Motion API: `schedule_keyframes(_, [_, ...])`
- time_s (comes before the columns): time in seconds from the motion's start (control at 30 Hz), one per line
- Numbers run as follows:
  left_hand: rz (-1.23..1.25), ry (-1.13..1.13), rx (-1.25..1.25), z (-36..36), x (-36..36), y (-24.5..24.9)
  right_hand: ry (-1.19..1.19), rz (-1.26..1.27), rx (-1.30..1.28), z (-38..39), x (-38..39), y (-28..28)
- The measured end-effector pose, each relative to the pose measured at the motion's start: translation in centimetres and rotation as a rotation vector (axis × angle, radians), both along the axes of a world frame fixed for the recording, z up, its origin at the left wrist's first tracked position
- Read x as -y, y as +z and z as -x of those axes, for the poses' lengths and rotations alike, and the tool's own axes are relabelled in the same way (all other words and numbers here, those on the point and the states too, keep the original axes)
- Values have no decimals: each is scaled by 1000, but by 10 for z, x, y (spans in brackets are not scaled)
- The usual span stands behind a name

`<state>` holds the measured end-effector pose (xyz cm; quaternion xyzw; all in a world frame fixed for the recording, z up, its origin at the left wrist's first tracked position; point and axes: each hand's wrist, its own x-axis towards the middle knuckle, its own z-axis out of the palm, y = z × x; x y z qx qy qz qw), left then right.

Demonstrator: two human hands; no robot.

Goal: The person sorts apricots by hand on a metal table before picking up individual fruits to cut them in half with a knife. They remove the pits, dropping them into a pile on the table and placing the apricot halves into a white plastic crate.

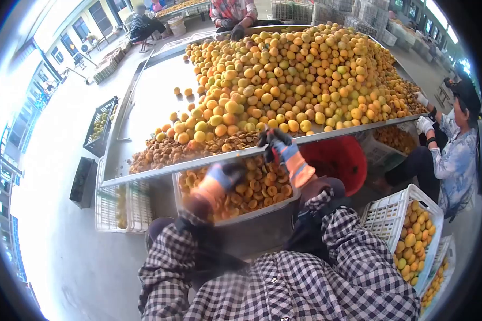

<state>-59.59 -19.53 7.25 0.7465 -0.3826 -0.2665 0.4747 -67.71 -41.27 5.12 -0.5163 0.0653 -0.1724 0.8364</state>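
My left hand (pixel 222 181), in a dark glove with an orange and blue cuff, is smeared by motion above a crate of halved apricots (pixel 260 190). Its fingers are too blurred to read. At the table's near edge is my right hand (pixel 281 148), gloved the same way. Its fingers are curled together, and whatever they hold is hidden. Just beyond it, whole apricots (pixel 284 80) form a large heap on the metal table (pixel 155 101). A strip of apricot pits and scraps (pixel 198 148) runs along the near edge.
A red tub (pixel 351 163) stands under the table, right of the halves. White crates of apricots (pixel 415 241) are at my right. A white crate (pixel 136 206) and dark crates (pixel 83 182) stand at left. Gloved co-workers sit at right (pixel 458 144) and far side (pixel 233 10).
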Motion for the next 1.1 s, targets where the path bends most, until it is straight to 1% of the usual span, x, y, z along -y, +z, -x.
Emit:
schedule_keyframes(0.03, [25,81,563,-30,7,1,-64,-20,-47,-5,9,10])
schedule_keyframes(0.07, [57,336,613,-54,20,-5,-58,9,26,-14,25,6])
schedule_keyframes(0.1, [20,452,592,-74,34,5,-59,4,42,-17,34,9])
schedule_keyframes(0.13, [-24,465,739,-100,50,8,-62,1,56,-20,44,13])
schedule_keyframes(0.17, [-96,498,827,-117,67,10,-161,-37,9,-22,46,12])
schedule_keyframes(0.2, [-274,512,816,-119,85,27,-166,-43,6,-26,55,-3])
schedule_keyframes(0.23, [-354,496,868,-130,102,24,-169,-50,-5,-31,63,-22])
schedule_keyframes(0.27, [-436,478,922,-134,117,28,-171,-58,-17,-35,66,-27])
schedule_keyframes(0.3, [-644,401,860,-139,131,32,-202,-101,-59,-38,68,-35])
schedule_keyframes(0.33, [-663,355,885,-146,138,23,-211,-118,-64,-39,64,-35])
schedule_keyframes(0.4, [-646,358,890,-157,147,6,-208,-78,-19,-44,58,-31])
schedule_keyframes(0.43, [-651,347,889,-158,147,3,-128,-66,13,-39,54,-12])
schedule_keyframes(0.47, [-462,360,822,-156,141,1,-131,-72,7,-33,52,-3])
schedule_keyframes(0.5, [-275,377,749,-155,134,-4,-80,-64,10,-30,49,4])
schedule_keyframes(0.53, [-286,384,748,-153,126,-8,-23,-56,15,-31,45,5])
schedule_keyframes(0.6, [470,203,-10,-148,102,-25,-6,-30,-23,-34,41,-4])
schedule_keyframes(0.63, [399,163,-77,-131,86,-12,56,28,-18,-31,36,0])
schedule_keyframes(0.67, [439,122,-308,-107,70,0,118,88,-12,-27,31,4])
schedule_keyframes(0.73, [521,175,-417,-74,54,2,189,74,-69,-25,20,4])
schedule_keyframes(0.8, [492,192,-420,-46,41,20,-132,796,130,-23,8,3])
schedule_keyframes(0.83, [530,175,-514,-42,35,17,15,418,35,-22,2,5])
schedule_keyframes(0.87, [539,177,-527,-42,30,11,19,428,23,-21,1,7])
schedule_keyframes(0.93, [477,120,-537,-46,21,-4,34,557,-130,-23,3,9])
schedule_keyframes(0.97, [461,113,-518,-47,19,-8,44,569,-142,-21,2,11])
schedule_keyframes(1.03, [462,105,-541,-50,13,-12,40,781,37,-18,-3,14])
schedule_keyframes(1.1, [459,92,-556,-54,12,-16,23,839,63,-20,-13,12])
